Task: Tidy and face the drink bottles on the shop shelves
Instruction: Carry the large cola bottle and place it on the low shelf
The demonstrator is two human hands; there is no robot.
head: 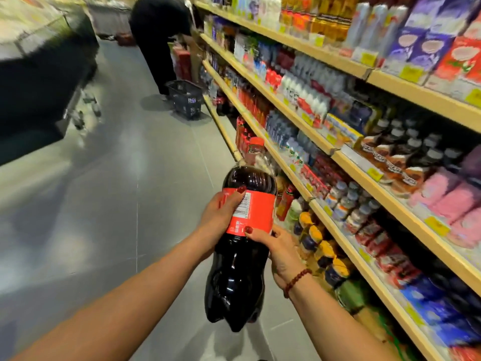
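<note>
Holding a big cola bottle (244,225) out over the grey aisle floor (117,204), tilted with the red cap (257,142) pointing away and the lumpy base toward the camera. Gripping it two-handed: left hand (221,217) wrapping round the red label (250,214) from the left, thumb lying across the label's top edge near the barcode; right hand (279,250) cupping the lower right side, thumb pressing on the label's bottom edge, beaded bracelet (296,281) sitting on that wrist. Hanging just left of the wooden shelves (346,235), not touching them. Running along the right, those shelves packed with bottles, jars and cartons, mostly blurry. Further down the aisle, a person in black (158,35) bending toward the shelves, dark shopping basket (186,99) sitting on the floor beside them.
</note>
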